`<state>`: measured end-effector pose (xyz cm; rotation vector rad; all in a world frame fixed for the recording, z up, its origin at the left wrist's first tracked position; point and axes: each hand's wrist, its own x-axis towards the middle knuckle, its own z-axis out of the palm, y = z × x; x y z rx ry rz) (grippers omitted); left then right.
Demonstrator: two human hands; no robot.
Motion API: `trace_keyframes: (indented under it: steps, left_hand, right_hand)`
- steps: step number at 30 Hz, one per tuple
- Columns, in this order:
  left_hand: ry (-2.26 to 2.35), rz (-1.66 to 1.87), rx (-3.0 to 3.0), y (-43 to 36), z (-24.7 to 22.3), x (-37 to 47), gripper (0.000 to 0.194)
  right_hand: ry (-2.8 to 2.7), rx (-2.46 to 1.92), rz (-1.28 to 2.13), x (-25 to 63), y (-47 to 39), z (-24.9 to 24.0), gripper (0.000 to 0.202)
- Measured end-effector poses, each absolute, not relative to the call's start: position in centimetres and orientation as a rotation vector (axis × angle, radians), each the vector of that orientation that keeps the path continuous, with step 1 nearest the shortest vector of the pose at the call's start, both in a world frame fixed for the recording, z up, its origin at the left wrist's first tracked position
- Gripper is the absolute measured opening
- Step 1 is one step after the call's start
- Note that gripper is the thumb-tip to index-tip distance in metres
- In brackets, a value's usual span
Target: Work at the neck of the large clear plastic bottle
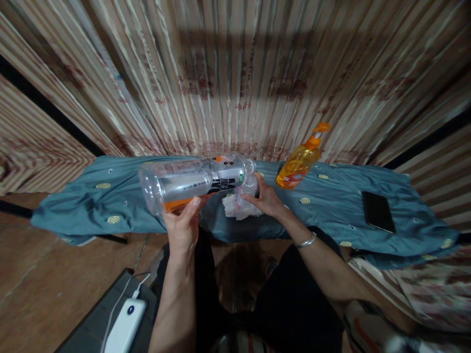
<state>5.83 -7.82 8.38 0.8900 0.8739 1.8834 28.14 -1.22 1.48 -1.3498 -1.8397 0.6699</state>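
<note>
My left hand (183, 223) is wrapped round a large clear plastic bottle (187, 182) with a silver, black and orange label. The bottle lies nearly level in the air, its open neck pointing right. Below that neck, the fingers of my right hand (268, 198) close round a small clear plastic bottle (249, 187), whose top is near the big bottle's mouth. Whether the two mouths touch, I cannot tell. Crumpled white tissue or plastic (238, 208) is beneath the small bottle. No liquid shows clearly in the large bottle.
An orange pump bottle (297, 165) of liquid stands right of my right hand. Farther right, a black phone-like slab (378, 212) lies on the teal cloth (342, 196) covering the narrow table. A patterned curtain (235, 73) hangs behind. A white power bank (127, 321) with a cable sits lower left.
</note>
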Motion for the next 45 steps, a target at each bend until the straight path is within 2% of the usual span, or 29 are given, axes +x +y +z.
trace_keyframes:
  steps: [7,37,45]
  left_hand:
    - [0.875,1.936,0.871,-7.6,7.8,6.0,0.071]
    - [0.916,1.986,0.878,-8.4,7.0,5.3,0.056]
    - [0.951,1.979,0.921,-8.4,7.3,5.4,0.065]
  right_hand:
    - [-1.844,-1.345,0.637,28.0,-1.2,1.3,0.083]
    - [-1.867,-1.281,0.637,27.8,-1.5,0.9,0.087]
    - [-1.857,-1.252,0.616,27.8,-1.5,0.6,0.088]
